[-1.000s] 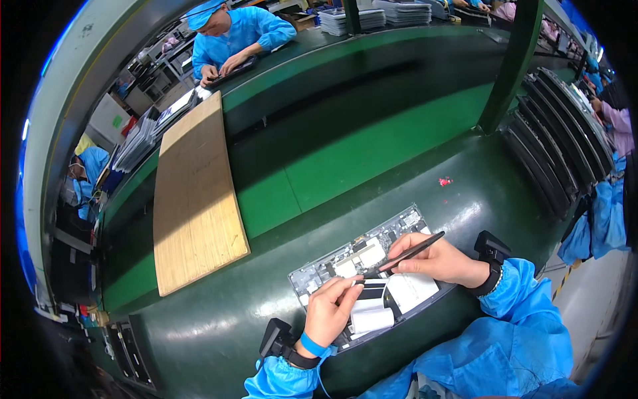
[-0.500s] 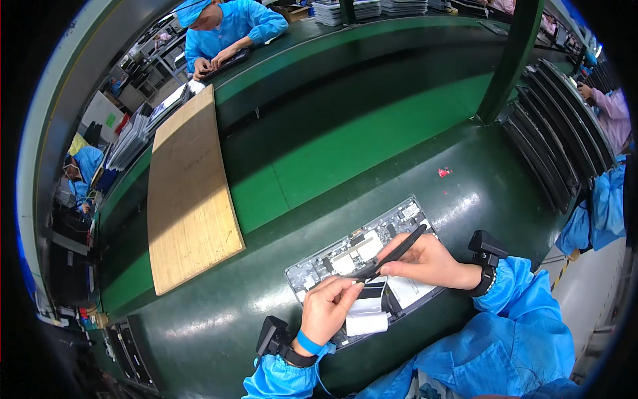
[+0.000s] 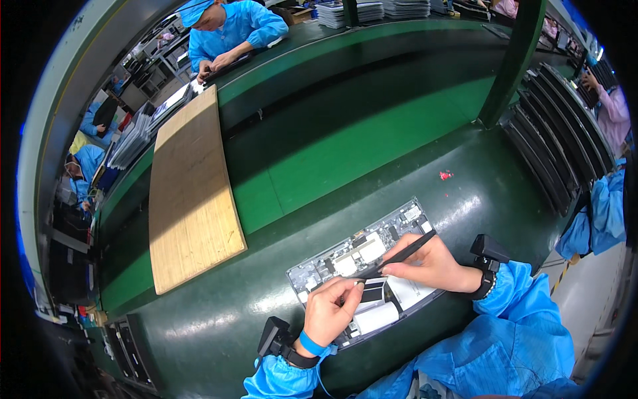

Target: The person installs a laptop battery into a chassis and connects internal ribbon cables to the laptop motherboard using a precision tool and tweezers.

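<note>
An opened laptop base (image 3: 319,269) lies at a slant on the green bench, its circuit board and silvery parts exposed. My right hand (image 3: 428,265) holds slim black tweezers (image 3: 409,251) over its middle, tips pointing down to the left. At those tips, my left hand (image 3: 330,307) is closed in a pinch; whatever sits between thumb and forefinger is too small to make out. Just below the fingers lie a black flat piece (image 3: 373,293) and a white sheet-like part (image 3: 377,318). The right hand partly covers a white panel (image 3: 411,291) on the base.
A wooden board (image 3: 193,199) bridges the bench on the left. Dark panels stand in a rack (image 3: 558,133) at the right, beside a green post (image 3: 512,66). Red bits (image 3: 445,175) lie beyond the laptop. Across the bench a co-worker in blue (image 3: 232,33) handles a dark device.
The tweezers tilt a little flatter, and their upper end has shifted right. The white part below my left hand now lies flatter and further right. Both hands stay nearly in place.
</note>
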Demonstrator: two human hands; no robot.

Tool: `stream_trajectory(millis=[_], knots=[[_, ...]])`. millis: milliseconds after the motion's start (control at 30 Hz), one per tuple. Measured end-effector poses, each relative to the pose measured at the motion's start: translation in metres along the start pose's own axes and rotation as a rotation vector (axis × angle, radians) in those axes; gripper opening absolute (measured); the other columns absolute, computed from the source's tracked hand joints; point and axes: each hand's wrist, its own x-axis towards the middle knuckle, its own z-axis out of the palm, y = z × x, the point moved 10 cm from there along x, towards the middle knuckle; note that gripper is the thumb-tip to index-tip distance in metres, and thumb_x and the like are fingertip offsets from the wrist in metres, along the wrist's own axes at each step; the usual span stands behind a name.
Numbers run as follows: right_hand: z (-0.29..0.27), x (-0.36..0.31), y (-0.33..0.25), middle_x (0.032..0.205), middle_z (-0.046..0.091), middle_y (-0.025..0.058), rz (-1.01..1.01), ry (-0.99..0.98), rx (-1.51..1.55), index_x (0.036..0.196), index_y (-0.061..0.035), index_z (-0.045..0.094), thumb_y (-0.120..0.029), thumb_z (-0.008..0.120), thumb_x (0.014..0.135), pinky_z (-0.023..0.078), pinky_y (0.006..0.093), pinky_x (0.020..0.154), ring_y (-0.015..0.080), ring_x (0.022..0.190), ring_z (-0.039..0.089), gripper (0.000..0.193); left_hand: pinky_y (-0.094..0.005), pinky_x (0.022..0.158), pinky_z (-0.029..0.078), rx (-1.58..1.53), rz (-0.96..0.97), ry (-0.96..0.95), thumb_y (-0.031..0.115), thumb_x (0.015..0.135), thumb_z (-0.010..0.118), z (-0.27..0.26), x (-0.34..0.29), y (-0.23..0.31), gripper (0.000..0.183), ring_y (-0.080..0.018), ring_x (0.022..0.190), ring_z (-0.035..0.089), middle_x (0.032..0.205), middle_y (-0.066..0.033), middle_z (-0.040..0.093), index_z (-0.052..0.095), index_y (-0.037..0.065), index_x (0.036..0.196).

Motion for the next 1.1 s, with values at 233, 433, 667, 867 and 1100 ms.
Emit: stream_trajectory(millis=[233, 433, 667, 867, 1100], knots=[[0.006, -0.001, 0.015, 0.081, 0.064, 0.0049, 0.082, -0.021, 0.081, 0.091, -0.0004, 0.062, -0.012, 0.068, 0.078, 0.05, 0.0222, 0.065, 0.0083, 0.074, 0.06, 0.018, -0.0233, 0.046, 0.036, -0.002, 0.039, 0.016, 0.009, 0.079, 0.062, 0.0, 0.001, 0.0, 0.011, -0.0088, 0.05, 0.048, 0.065, -0.0054, 0.056, 0.064, -0.001, 0.083], [0.008, -0.002, 0.001, 0.081, 0.062, 0.0049, -0.004, -0.044, -0.045, 0.089, 0.0003, 0.061, -0.01, 0.067, 0.079, 0.05, 0.0234, 0.065, 0.01, 0.075, 0.062, 0.016, -0.0216, 0.044, 0.032, -0.002, 0.046, 0.035, 0.01, 0.079, 0.063, -0.001, 0.001, 0.002, 0.011, -0.0044, 0.049, 0.044, 0.065, -0.0032, 0.056, 0.065, -0.001, 0.082], [-0.018, -0.006, 0.022, 0.079, 0.063, 0.0087, 0.095, 0.148, 0.23, 0.081, 0.0006, 0.053, -0.004, 0.066, 0.078, 0.051, 0.0226, 0.064, 0.0118, 0.075, 0.063, 0.014, -0.0213, 0.051, 0.038, -0.047, 0.066, -0.052, 0.008, 0.08, 0.062, -0.002, 0.006, -0.003, 0.009, -0.0085, 0.057, 0.049, 0.074, -0.0052, 0.059, 0.061, -0.001, 0.081], [-0.024, -0.012, 0.035, 0.075, 0.064, 0.0087, 0.108, 0.242, 0.06, 0.079, 0.0006, 0.052, -0.008, 0.067, 0.078, 0.05, 0.0226, 0.062, 0.0106, 0.072, 0.062, 0.018, -0.0352, 0.075, 0.045, 0.249, 0.491, -0.184, 0.007, 0.077, 0.06, 0.017, 0.002, 0.036, 0.009, -0.0294, 0.083, 0.055, 0.105, -0.0107, 0.06, 0.057, 0.001, 0.084], [-0.015, -0.008, 0.034, 0.074, 0.064, 0.0078, 0.114, 0.25, 0.055, 0.08, 0.0014, 0.053, -0.009, 0.067, 0.078, 0.05, 0.0223, 0.06, 0.0096, 0.071, 0.062, 0.017, -0.0324, 0.069, 0.048, 0.315, 0.566, -0.145, 0.009, 0.076, 0.062, 0.018, -0.002, 0.039, 0.008, -0.0251, 0.083, 0.056, 0.103, -0.0078, 0.06, 0.057, 0.004, 0.08]])
